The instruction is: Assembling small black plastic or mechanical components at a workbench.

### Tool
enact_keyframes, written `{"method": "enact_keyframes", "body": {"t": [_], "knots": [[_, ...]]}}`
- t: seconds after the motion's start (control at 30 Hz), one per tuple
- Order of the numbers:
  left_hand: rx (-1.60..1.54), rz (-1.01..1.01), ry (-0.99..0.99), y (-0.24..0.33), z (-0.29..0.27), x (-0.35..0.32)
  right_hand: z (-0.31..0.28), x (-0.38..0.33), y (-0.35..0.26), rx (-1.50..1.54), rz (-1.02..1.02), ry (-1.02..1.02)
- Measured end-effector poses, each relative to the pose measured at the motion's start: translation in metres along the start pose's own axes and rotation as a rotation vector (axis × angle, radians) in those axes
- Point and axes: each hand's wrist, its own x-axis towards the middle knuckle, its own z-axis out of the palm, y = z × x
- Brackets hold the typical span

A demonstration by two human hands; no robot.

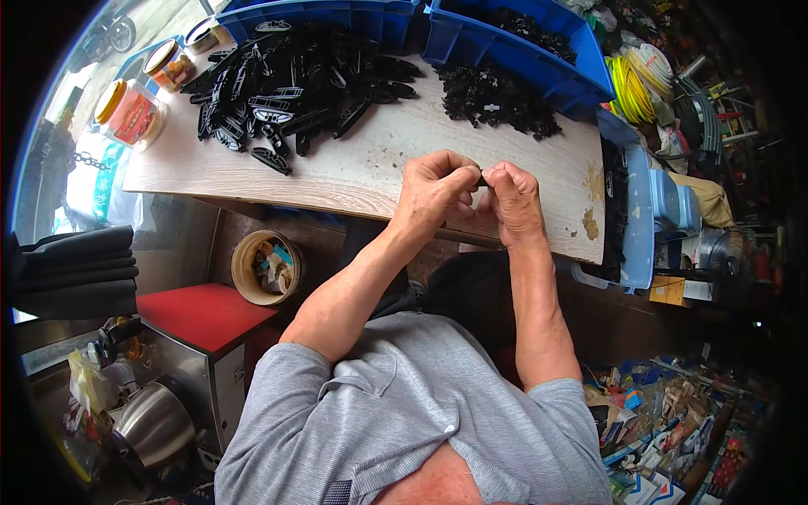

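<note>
Plastic, black and small, is showing as a piece (481, 179) pinched between the two hands, mostly hidden by fingertips. It is hovering just above the near edge of the wooden table (370, 168), where bare board is lying open beside it. The left hand (433, 189) and right hand (515, 200) are curling closed on it, thumbs meeting, forearms rising from below. A heap of long black parts (290, 80) is lying well apart, near a blue bin (522, 50).

Blue bins (505, 50), jars (130, 109), red-top cabinet (202, 313).
</note>
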Motion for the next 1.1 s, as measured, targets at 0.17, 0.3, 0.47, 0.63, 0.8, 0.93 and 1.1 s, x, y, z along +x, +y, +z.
{"method": "enact_keyframes", "body": {"t": [0.17, 0.3, 0.47, 0.63, 0.8, 0.93, 1.1], "knots": [[0.504, 0.273, 0.074, 0.001, -0.006, 0.016, -0.007, -0.002, 0.001, 0.085, 0.012, 0.059], [1.179, 0.636, 0.311, 0.010, -0.026, 0.059, -0.010, -0.005, -0.002, 0.209, 0.049, 0.172], [1.595, 0.691, 0.272, 0.004, -0.029, 0.087, -0.058, 0.009, -0.009, 0.287, 0.078, 0.480], [1.590, 0.708, 0.236, 0.000, -0.027, 0.086, -0.115, 0.011, -0.030, 0.350, 0.040, 0.834], [1.463, 0.748, 0.200, 0.002, -0.026, 0.076, -0.118, 0.010, -0.020, 0.317, 0.057, 0.875], [1.441, 0.787, 0.134, 0.002, -0.023, 0.072, -0.083, 0.014, -0.011, 0.209, 0.115, 0.648], [1.583, 0.801, 0.029, -0.002, -0.022, 0.082, -0.049, 0.024, -0.013, -0.003, 0.176, 0.420]]}}
